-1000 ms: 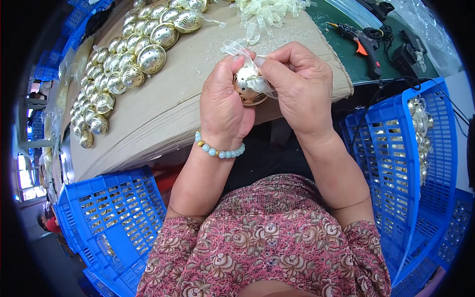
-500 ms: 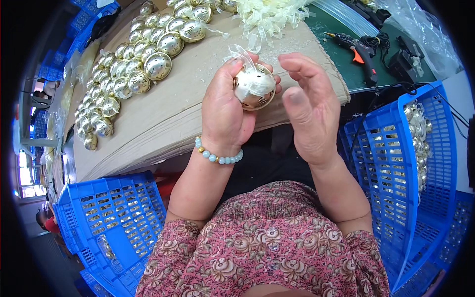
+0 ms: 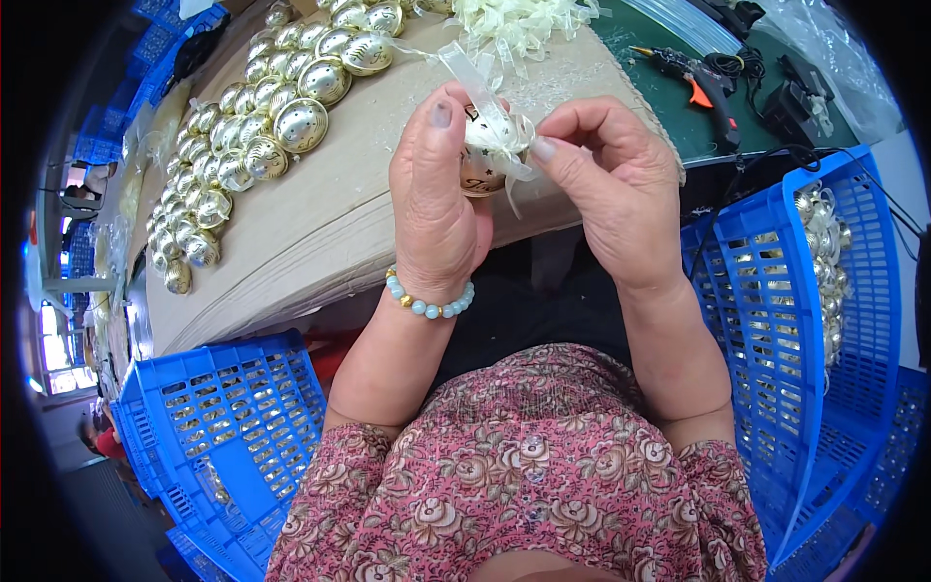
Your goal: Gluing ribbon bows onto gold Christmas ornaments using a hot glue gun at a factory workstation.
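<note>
My left hand (image 3: 433,199) holds a shiny gold ball ornament (image 3: 479,175) over the table's near edge, thumb raised along its left side. Small dark star shapes show on the ball. A sheer cream ribbon (image 3: 497,131) is tied in a bow on top, with a loop standing up and a tail hanging down the front. The thumb and forefinger of my right hand (image 3: 626,189) pinch the right side of this bow. The fingers of my left hand behind the ball are mostly hidden.
Many gold balls (image 3: 300,125) lie in rows on the cardboard-covered table (image 3: 320,218). Cut ribbons (image 3: 529,29) are heaped at the back. A glue gun (image 3: 693,92) rests on the green surface to the right. Blue crates (image 3: 233,427) with gold balls stand on both sides.
My right hand has come in from the side and closed on the ribbon bow. The ball has turned in my left hand, so the bow now faces up and right.
</note>
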`<act>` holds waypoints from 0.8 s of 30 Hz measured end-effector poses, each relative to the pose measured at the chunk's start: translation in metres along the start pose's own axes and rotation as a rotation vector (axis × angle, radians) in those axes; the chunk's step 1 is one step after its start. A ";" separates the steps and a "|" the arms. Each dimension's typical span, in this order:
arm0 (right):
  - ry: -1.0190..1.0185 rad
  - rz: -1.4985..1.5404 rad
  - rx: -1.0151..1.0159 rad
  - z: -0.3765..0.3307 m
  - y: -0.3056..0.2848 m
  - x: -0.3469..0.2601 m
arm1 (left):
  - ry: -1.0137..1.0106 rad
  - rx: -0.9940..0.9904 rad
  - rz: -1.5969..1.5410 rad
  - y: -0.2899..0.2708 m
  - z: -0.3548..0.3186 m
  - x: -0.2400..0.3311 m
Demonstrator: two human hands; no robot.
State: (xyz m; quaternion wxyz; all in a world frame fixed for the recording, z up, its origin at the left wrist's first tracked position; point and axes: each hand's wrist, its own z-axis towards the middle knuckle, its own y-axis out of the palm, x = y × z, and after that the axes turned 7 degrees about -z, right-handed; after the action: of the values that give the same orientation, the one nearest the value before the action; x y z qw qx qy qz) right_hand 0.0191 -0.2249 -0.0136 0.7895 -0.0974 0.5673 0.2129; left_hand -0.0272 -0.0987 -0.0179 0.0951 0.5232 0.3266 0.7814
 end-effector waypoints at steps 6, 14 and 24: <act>-0.064 -0.026 0.111 0.004 0.003 -0.004 | -0.003 -0.048 -0.116 0.004 -0.004 -0.002; 0.066 -0.012 0.022 -0.001 0.008 0.001 | -0.043 -0.020 -0.058 0.000 -0.005 -0.003; -0.366 -0.483 0.099 -0.002 0.002 0.010 | -0.121 0.008 -0.263 0.005 -0.014 -0.003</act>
State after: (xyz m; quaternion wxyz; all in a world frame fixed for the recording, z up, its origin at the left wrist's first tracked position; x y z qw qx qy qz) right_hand 0.0195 -0.2217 -0.0238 0.9102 -0.1508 0.3857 0.0052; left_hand -0.0375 -0.1100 -0.0208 0.2140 0.5223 0.3891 0.7280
